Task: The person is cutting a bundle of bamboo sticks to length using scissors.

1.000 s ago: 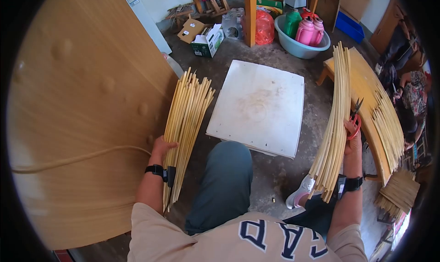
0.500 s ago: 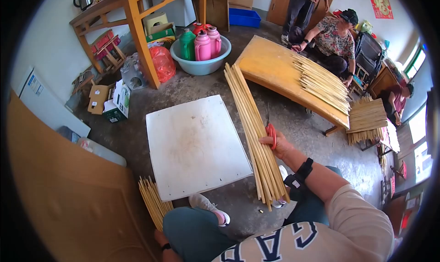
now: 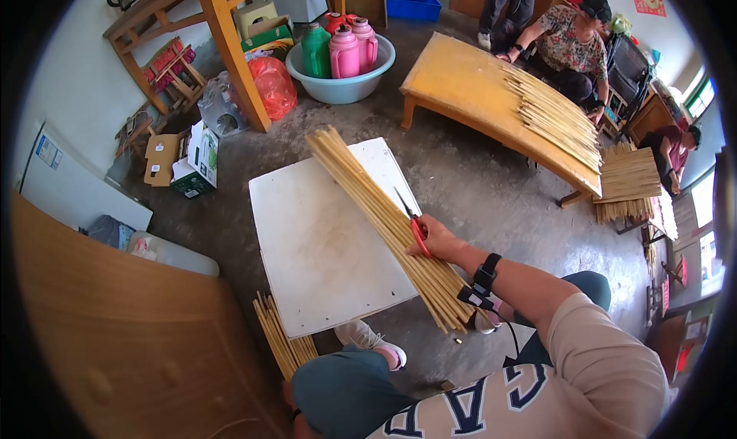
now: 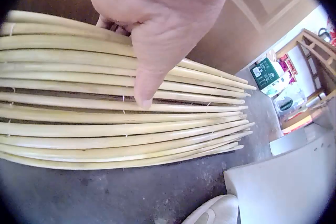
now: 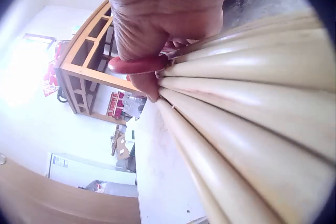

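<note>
My right hand (image 3: pixel 441 238) grips a bundle of long pale sticks (image 3: pixel 368 201) and a pair of red-handled scissors (image 3: pixel 419 238). In the right wrist view a red handle loop (image 5: pixel 137 65) rings the thumb, which presses on the sticks. That bundle slants over the white board (image 3: pixel 299 232), its far end above the board. Low at the left, my left hand (image 4: pixel 163 19) holds another bundle of sticks (image 4: pixel 79 129), thumb laid across them and the other fingers mostly hidden behind. Small white thread ties show on these sticks. My knee hides most of this hand in the head view.
A wooden door panel (image 3: pixel 115 324) stands close on the left. Beyond the board are a basin (image 3: pixel 342 91) of thermos flasks and a cardboard box (image 3: pixel 163 159). At the right, a low wooden table (image 3: pixel 461 78) carries more sticks (image 3: pixel 556 113), with a seated person (image 3: pixel 572 44) behind it.
The right hand has swung left with its sticks and scissors, from beside the low table to over the white board. The left bundle has sunk low beside the knee. The head view has turned right.
</note>
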The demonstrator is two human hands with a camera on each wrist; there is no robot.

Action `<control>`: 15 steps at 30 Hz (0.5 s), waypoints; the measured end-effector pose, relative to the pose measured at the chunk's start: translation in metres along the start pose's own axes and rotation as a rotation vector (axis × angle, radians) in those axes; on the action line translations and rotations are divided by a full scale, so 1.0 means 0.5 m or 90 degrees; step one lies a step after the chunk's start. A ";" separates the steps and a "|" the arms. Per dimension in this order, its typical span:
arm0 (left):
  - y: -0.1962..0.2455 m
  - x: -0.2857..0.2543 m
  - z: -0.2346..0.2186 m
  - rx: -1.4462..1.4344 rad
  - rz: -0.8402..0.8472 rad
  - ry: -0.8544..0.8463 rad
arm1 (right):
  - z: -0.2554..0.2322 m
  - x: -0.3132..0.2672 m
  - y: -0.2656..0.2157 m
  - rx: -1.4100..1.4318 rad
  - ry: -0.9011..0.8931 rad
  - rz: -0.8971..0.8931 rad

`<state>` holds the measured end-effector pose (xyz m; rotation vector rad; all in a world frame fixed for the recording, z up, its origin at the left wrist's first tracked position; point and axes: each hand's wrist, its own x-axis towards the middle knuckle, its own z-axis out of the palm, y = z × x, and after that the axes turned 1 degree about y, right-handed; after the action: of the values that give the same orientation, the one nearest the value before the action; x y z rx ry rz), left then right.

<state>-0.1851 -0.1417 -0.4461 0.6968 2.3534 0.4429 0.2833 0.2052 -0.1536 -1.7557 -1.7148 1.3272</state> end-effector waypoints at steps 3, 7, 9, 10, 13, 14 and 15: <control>0.033 0.001 -0.021 -0.093 0.001 -0.050 | 0.013 0.008 -0.011 -0.125 -0.010 -0.071; 0.098 0.010 -0.036 -0.219 -0.005 -0.106 | 0.030 0.032 0.001 -0.213 -0.014 -0.163; 0.139 0.019 -0.051 -0.277 -0.008 -0.127 | 0.031 0.027 -0.012 -0.301 0.012 -0.260; 0.149 0.019 -0.059 -0.307 -0.010 -0.138 | 0.029 0.028 -0.014 -0.294 0.005 -0.263; 0.138 -0.007 -0.087 -0.399 -0.004 -0.174 | 0.011 0.017 -0.049 -0.406 -0.048 -0.361; 0.128 -0.017 -0.098 -0.429 0.000 -0.190 | 0.010 0.021 -0.049 -0.401 -0.049 -0.362; 0.130 -0.022 -0.107 -0.459 0.004 -0.206 | 0.009 0.027 -0.048 -0.423 -0.043 -0.410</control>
<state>-0.1893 -0.1030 -0.3704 0.3869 1.7098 1.0249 0.2634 0.2209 -0.1420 -1.2150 -2.6549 0.5702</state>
